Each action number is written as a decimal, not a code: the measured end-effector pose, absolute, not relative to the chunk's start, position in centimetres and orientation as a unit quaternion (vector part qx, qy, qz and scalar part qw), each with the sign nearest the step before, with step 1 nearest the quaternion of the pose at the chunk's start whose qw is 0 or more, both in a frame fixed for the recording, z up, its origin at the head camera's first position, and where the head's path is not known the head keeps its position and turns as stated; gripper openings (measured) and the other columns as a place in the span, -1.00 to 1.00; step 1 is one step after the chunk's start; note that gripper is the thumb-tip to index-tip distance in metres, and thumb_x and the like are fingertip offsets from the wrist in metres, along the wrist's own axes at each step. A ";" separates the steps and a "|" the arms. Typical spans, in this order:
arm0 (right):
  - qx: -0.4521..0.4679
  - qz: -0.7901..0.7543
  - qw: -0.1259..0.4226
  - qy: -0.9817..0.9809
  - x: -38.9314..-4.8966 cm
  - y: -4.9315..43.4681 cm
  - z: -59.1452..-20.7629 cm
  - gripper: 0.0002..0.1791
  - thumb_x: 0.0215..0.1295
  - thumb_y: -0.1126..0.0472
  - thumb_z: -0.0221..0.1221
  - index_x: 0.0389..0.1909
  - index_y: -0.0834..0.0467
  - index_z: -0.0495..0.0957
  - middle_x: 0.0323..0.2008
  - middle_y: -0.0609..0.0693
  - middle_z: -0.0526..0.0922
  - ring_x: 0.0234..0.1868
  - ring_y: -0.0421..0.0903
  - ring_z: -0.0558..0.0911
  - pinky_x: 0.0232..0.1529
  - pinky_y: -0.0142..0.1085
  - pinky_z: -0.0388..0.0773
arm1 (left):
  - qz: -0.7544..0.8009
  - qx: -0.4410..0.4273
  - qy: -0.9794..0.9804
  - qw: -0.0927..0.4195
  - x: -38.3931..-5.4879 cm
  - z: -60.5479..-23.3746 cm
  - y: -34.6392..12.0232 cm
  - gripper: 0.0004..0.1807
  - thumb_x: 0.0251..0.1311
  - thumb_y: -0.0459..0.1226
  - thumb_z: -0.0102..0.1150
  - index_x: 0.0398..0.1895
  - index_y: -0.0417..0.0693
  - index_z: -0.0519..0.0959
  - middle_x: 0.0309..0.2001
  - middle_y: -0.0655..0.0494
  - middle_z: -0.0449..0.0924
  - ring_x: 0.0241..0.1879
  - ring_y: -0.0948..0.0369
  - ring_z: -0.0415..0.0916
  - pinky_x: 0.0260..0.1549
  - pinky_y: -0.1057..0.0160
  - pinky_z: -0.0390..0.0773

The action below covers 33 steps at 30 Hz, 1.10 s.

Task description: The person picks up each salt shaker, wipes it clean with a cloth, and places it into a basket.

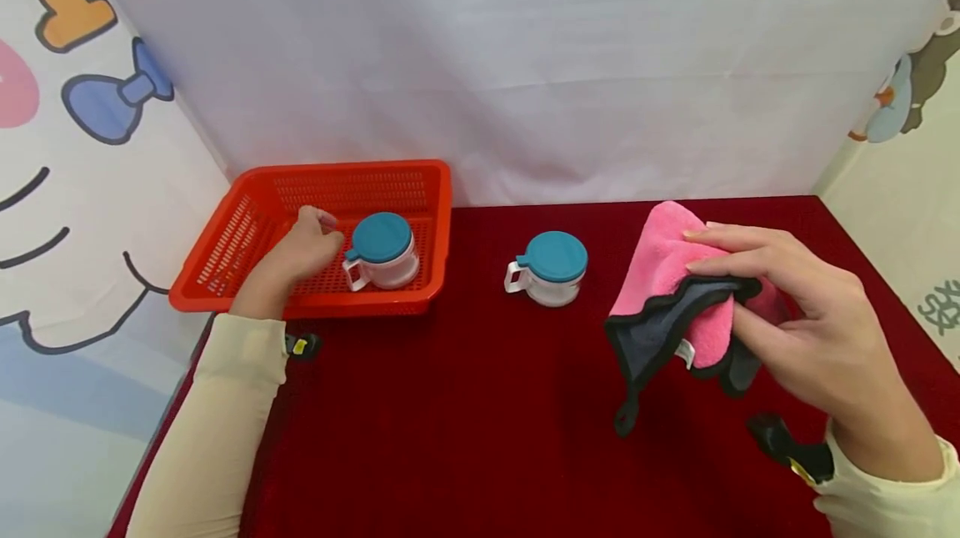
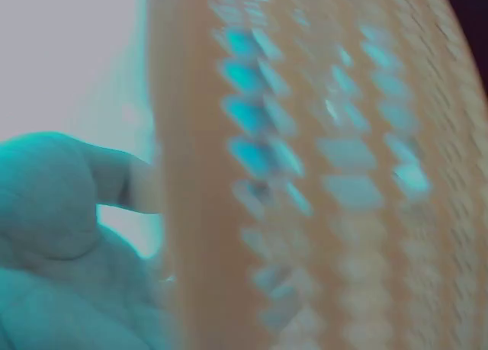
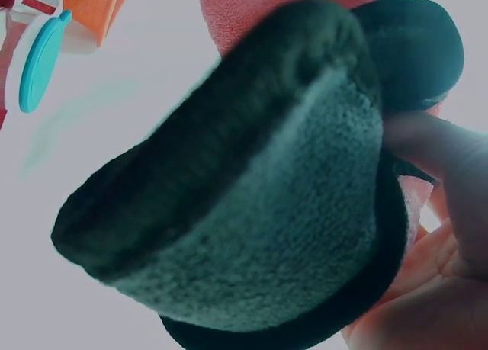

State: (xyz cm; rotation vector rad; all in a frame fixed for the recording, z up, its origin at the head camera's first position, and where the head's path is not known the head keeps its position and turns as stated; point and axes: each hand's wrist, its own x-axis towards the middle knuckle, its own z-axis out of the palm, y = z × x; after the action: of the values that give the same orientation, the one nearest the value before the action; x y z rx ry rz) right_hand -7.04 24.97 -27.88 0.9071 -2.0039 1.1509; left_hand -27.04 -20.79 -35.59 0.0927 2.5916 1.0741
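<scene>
Inside the red basket (image 1: 442,254), my left hand (image 1: 307,244) hangs with loosely bent fingers and holds nothing. Just right of it stands a clear jar (image 1: 397,271) with a blue lid and white handle. In the left wrist view the basket wall (image 2: 183,213) hides part of the left hand (image 2: 53,236). My right hand (image 1: 817,304) grips a folded pink and dark grey cloth (image 1: 667,254) between thumb and fingers, raised above the table; its hanging loop points down. A second blue-lidded jar (image 1: 557,258) stands between the basket and the cloth.
A dark red cloth (image 1: 450,421) covers the table. White sheeting (image 1: 525,62) rises behind it, with cartoon-printed panels (image 1: 90,213) at the sides. The second jar also shows its blue lid (image 3: 42,64) in the right wrist view.
</scene>
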 end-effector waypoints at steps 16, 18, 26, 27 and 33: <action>0.330 0.426 0.315 -0.781 -7.2 27.4 -28.8 -0.72 0.35 0.26 0.33 -0.16 0.47 0.69 0.05 0.32 0.67 0.16 -0.01 0.62 0.09 -0.45 0.47 | 0.581 0.253 0.772 0.053 -20.9 -33.2 -10.6 -0.46 0.57 -0.15 0.01 0.52 0.01 0.20 0.47 0.13 0.25 0.03 0.26 0.48 -0.10 0.21 0.52; 0.323 0.417 0.313 -0.790 -7.2 27.8 -29.0 -0.68 0.36 0.20 0.34 -0.15 0.45 0.69 0.05 0.31 0.68 0.17 -0.02 0.62 0.06 -0.47 0.47 | 0.585 0.265 0.763 0.068 -20.5 -33.8 -9.5 -0.47 0.57 -0.18 0.01 0.51 -0.03 0.21 0.46 0.11 0.26 0.24 0.25 0.38 0.11 0.19 0.49; 0.296 0.405 0.313 -0.806 -6.7 27.1 -28.3 -0.41 0.37 -0.11 0.29 -0.17 0.45 0.69 0.06 0.12 0.71 0.16 -0.09 0.62 0.05 -0.50 0.47 | 0.560 0.244 0.779 0.139 -20.4 -37.3 -5.0 -0.43 0.57 -0.17 -0.01 0.51 -0.15 0.14 0.47 -0.07 0.18 0.47 -0.03 0.14 0.40 -0.02 0.26; 0.295 0.404 0.312 -0.808 -6.7 27.2 -28.3 -0.40 0.37 -0.12 0.29 -0.17 0.45 0.69 0.06 0.12 0.71 0.16 -0.09 0.62 0.05 -0.50 0.47 | 0.557 0.234 0.784 0.143 -20.5 -37.8 -4.6 -0.42 0.58 -0.17 -0.02 0.52 -0.16 0.12 0.48 -0.09 0.16 0.48 -0.04 0.12 0.40 -0.04 0.25; 0.295 0.413 0.304 -0.806 -6.8 27.4 -28.7 -0.47 0.39 -0.03 0.30 -0.15 0.46 0.69 0.08 0.15 0.70 0.17 -0.07 0.62 0.03 -0.49 0.48 | 0.533 0.173 0.816 0.143 -21.8 -41.1 -2.6 -0.39 0.58 -0.15 -0.05 0.52 -0.26 0.12 0.47 -0.22 0.14 0.48 -0.05 0.13 0.39 -0.03 0.27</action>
State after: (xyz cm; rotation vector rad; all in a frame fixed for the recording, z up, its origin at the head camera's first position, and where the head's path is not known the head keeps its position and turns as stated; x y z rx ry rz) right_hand -6.76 27.40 -28.67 0.7807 -2.1361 1.0949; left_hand -21.80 -2.60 -41.10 0.4976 2.3516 1.5382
